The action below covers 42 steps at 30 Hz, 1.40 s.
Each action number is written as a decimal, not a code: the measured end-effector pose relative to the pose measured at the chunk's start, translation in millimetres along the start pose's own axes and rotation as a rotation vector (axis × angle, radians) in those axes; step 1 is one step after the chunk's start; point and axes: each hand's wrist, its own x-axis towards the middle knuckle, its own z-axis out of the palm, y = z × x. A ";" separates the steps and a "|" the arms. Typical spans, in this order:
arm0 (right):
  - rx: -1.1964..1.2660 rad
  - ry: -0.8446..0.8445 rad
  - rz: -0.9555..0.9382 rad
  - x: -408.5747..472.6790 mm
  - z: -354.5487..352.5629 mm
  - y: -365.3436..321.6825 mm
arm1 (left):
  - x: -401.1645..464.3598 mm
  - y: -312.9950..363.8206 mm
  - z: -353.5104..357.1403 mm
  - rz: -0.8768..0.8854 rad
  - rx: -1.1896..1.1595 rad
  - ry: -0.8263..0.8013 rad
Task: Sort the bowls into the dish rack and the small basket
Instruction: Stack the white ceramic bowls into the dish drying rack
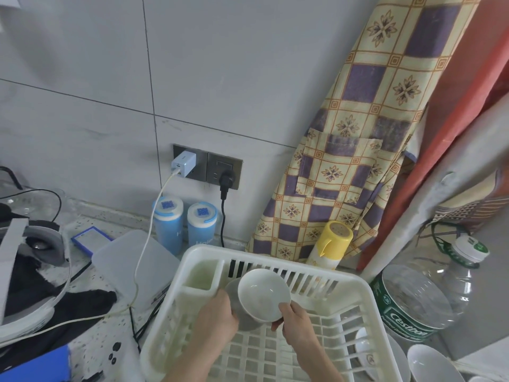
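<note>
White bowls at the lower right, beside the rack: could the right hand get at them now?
Probably not yet: the right hand holds the white bowl over the dish rack. The loose bowls otherwise lie uncovered.

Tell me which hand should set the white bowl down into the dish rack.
Right, probably. The right hand already pinches the white bowl at its near rim, above the dish rack. The left hand is occupied holding the grey bowl behind it.

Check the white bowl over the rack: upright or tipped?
Tipped. The white bowl shows its inside toward the camera, held on edge over the dish rack.
</note>
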 end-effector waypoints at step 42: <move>-0.097 -0.063 0.111 17.0 29.7 9.5 | -1.0 -3.1 0.9 0.035 0.062 0.118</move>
